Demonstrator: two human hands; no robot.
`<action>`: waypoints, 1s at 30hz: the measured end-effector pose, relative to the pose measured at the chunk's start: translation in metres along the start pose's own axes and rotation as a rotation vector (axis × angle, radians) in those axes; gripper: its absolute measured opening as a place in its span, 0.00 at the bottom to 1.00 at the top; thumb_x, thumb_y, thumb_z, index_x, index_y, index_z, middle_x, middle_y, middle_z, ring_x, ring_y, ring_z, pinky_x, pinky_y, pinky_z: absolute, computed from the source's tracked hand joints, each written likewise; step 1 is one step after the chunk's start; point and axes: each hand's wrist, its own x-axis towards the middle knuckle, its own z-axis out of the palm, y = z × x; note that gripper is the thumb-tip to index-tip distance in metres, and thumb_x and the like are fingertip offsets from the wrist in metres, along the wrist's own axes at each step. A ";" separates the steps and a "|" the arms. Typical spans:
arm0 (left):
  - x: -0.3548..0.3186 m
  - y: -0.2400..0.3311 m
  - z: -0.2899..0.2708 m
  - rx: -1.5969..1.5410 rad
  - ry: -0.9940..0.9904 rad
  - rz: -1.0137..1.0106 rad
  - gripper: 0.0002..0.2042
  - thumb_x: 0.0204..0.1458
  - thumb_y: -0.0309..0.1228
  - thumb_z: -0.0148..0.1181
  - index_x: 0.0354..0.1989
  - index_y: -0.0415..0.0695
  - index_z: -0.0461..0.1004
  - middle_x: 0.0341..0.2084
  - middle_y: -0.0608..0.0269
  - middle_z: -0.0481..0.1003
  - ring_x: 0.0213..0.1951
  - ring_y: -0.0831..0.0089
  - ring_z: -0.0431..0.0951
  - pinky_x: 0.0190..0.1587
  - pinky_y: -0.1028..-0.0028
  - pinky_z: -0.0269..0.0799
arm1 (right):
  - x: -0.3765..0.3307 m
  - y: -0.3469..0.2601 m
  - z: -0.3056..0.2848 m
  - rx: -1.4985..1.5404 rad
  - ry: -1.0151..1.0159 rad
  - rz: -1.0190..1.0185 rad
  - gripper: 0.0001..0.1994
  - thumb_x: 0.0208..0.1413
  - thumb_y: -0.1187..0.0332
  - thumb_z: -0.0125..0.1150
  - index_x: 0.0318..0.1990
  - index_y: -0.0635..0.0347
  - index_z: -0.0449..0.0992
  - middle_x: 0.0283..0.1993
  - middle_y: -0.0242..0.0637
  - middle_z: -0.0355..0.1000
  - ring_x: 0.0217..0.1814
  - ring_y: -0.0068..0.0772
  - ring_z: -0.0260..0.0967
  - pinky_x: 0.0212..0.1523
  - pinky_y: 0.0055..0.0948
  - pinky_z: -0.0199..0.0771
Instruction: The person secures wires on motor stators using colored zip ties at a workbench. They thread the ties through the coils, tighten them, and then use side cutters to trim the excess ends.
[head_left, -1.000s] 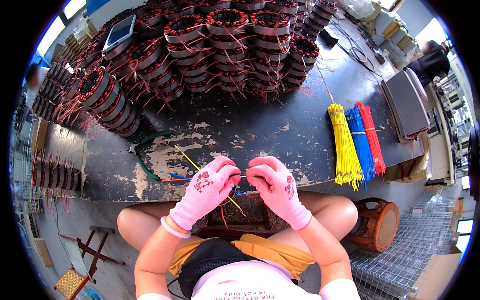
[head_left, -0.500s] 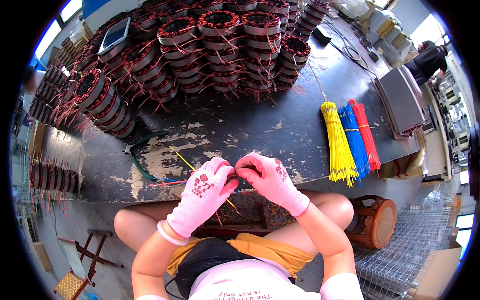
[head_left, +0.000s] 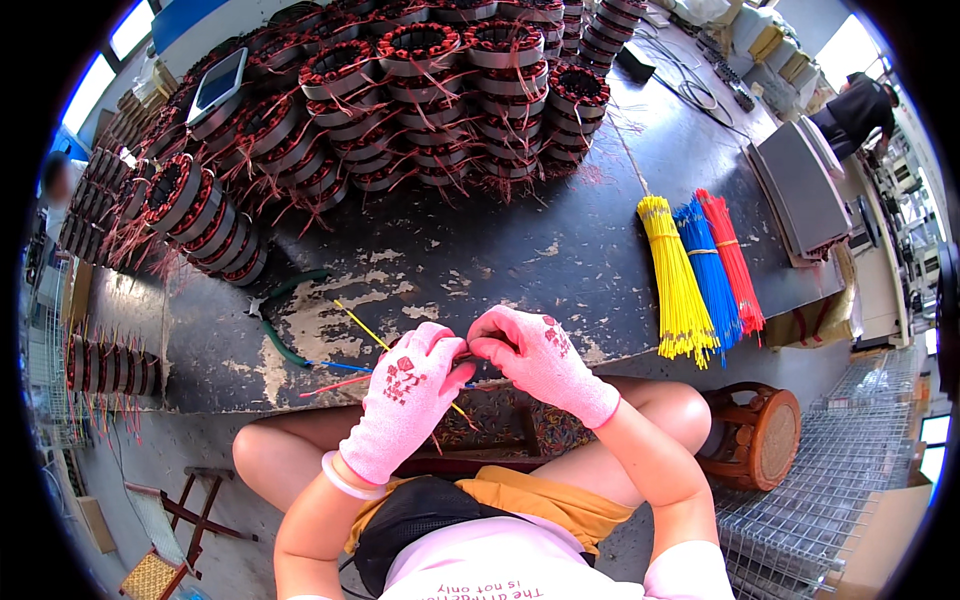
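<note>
Two gloved hands meet at the bench edge in the head view: the left hand (head_left: 405, 400) and right hand (head_left: 535, 360) both pinch thin leads together, and compared with a second ago they sit closer and lower, the work drawn toward the lap. One yellow wire (head_left: 365, 328), one red wire (head_left: 335, 383) and one blue wire (head_left: 335, 367) trail left of the left hand. Three tied bundles lie beyond the right hand: yellow bundle (head_left: 675, 285), blue bundle (head_left: 708, 275), red bundle (head_left: 732, 260). Wound coils (head_left: 420, 90), too many to count, are stacked beyond.

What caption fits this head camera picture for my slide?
Two pink-gloved hands, left hand and right hand, pinch thin wires at a worn bench.
</note>
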 end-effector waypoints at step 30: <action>-0.002 -0.017 0.024 -0.147 0.047 0.068 0.07 0.50 0.26 0.67 0.37 0.45 0.76 0.37 0.61 0.76 0.39 0.59 0.79 0.41 0.63 0.76 | -0.018 0.023 0.002 -0.638 0.174 -0.548 0.08 0.60 0.68 0.63 0.45 0.57 0.78 0.38 0.38 0.77 0.37 0.37 0.77 0.38 0.33 0.76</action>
